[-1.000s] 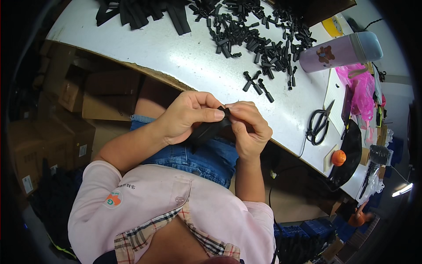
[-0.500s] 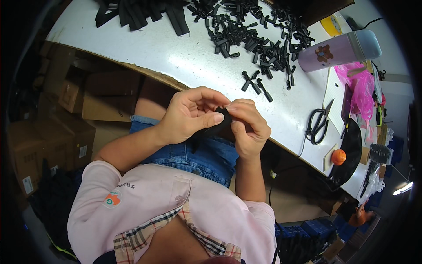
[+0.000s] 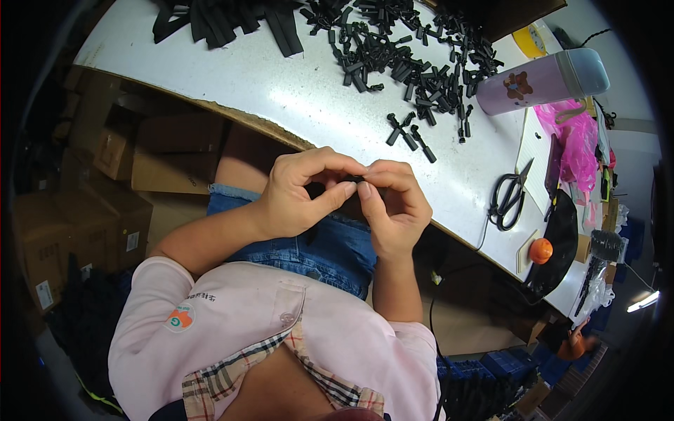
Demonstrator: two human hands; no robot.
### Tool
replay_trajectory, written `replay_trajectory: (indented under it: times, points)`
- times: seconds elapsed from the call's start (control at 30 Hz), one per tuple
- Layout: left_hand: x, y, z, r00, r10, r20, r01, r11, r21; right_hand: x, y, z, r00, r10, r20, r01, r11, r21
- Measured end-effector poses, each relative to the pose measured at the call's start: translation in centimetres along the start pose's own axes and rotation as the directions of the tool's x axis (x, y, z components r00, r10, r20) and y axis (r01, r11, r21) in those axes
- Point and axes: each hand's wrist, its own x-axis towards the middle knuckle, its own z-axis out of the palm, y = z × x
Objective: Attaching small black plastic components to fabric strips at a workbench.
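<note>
A small black plastic piece (image 3: 359, 180) sits pinched between the fingertips of both hands, held over the person's lap just in front of the near edge of the white desk (image 3: 281, 84). The left hand (image 3: 298, 193) curls around it from one side with the thumb pressed up against it, and the right hand (image 3: 393, 207) closes on it from the other, so the two hands meet and clamp on the same piece; most of it is hidden by the fingers. It looks light and stiff, likely smooth enough to slip, so a firm pinch at its two ends seems the surest hold, with the middle left free. On the desk beyond lie a large scattered pile of similar black pieces (image 3: 400, 49), a few loose black pieces (image 3: 411, 133) nearer the edge, and a bundle of black strips (image 3: 225, 17) toward the far left. To the right stand a lilac bottle lying on its side (image 3: 537, 77), black scissors (image 3: 509, 196), a pink plastic bag (image 3: 576, 140) and an orange ball (image 3: 540, 250). The stretch of desk between the hands and the pile is bare, giving room to reach forward; the curved desk edge lies close above the knuckles, and cardboard boxes (image 3: 105, 182) crowd the floor on the left.
</note>
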Motion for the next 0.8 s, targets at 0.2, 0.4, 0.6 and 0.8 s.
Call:
replay_trajectory:
  times: [0.2, 0.4, 0.6, 0.8]
  points:
    - [0.2, 0.4, 0.3, 0.998, -0.053, -0.024, 0.049, 0.991, -0.127, -0.1, 0.5, -0.3, 0.999, 0.033, 0.035, -0.038, 0.985, 0.169]
    - [0.4, 0.5, 0.3, 1.0, -0.012, -0.004, 0.012, 1.0, 0.027, -0.7, 1.2, 0.7, 0.998, 0.016, -0.063, 0.0, 0.968, 0.25]
    - [0.4, 0.8, 0.5, 0.997, 0.041, -0.07, -0.032, 0.992, 0.122, -0.7, 1.5, 0.5, 0.998, -0.013, -0.061, 0.026, 0.978, 0.207]
    - [0.3, -0.2, 0.3, 0.993, 0.109, -0.043, -0.103, 0.986, 0.13, -0.4, 1.2, 0.3, 0.99, -0.132, -0.052, 0.129, 0.989, -0.067]
